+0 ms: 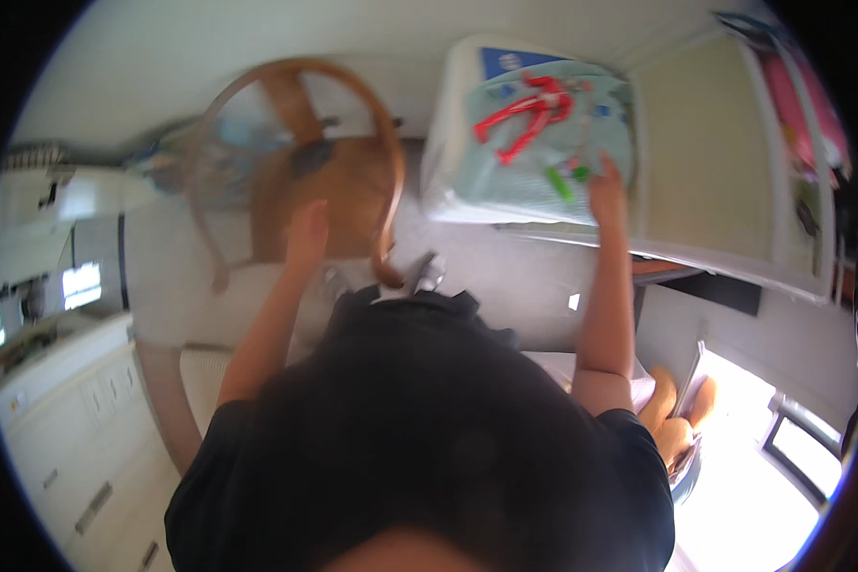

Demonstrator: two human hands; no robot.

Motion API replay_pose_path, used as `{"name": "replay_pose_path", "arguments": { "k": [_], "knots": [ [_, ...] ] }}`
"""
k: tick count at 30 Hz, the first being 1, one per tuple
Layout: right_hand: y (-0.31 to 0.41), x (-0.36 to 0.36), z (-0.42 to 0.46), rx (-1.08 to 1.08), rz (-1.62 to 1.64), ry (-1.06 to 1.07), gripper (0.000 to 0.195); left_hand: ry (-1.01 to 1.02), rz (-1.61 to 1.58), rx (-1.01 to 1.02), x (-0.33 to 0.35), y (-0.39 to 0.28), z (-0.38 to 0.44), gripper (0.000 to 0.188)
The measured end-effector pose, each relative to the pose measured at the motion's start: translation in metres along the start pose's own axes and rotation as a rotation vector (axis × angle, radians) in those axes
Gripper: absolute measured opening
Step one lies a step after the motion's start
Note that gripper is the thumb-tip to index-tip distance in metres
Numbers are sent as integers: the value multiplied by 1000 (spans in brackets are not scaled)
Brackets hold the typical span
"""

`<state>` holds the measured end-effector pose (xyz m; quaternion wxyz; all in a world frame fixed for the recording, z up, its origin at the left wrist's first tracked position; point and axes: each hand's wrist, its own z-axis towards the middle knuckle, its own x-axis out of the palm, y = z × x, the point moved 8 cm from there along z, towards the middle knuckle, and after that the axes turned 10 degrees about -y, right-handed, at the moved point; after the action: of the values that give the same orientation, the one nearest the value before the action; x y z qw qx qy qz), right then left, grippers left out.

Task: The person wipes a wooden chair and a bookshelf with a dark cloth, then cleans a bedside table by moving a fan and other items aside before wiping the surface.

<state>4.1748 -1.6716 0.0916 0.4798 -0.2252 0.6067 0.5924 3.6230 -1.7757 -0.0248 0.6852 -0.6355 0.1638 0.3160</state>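
My right hand [606,189] is over the right edge of a pale green cloth [493,179], a finger stretched forward and no held thing visible. Just left of its fingers lie a bright green toy piece [560,184] and a smaller green piece [580,173]. A red toy figure [536,114] with long limbs lies farther back on the same cloth. The cloth covers the top of a white plastic-looking container [440,164]. In front of a wooden chair's seat [357,186] hangs my left hand [307,230], blurred, with nothing visible in it.
A curved wooden chair back [393,143] rises close to my feet [429,272]. At the right stands a white-framed shelf unit [701,157] with pink items [804,107]. White cabinets [86,429] line the left side. A brown plush toy [676,436] sits behind my right arm.
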Motion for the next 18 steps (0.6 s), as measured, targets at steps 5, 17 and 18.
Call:
{"name": "replay_pose_path", "arguments": {
  "k": [5, 17, 18],
  "knots": [
    [88, -41, -36, -259, -132, -439, 44, -264, -66, -543, -65, 206, -44, 45],
    [342, 249, -288, -229, 482, 467, 23, 302, 458, -364, -14, 340, -43, 63],
    [343, 273, -314, -185, 507, 528, 22, 349, 501, -379, -6, 354, -41, 65]
  ]
}}
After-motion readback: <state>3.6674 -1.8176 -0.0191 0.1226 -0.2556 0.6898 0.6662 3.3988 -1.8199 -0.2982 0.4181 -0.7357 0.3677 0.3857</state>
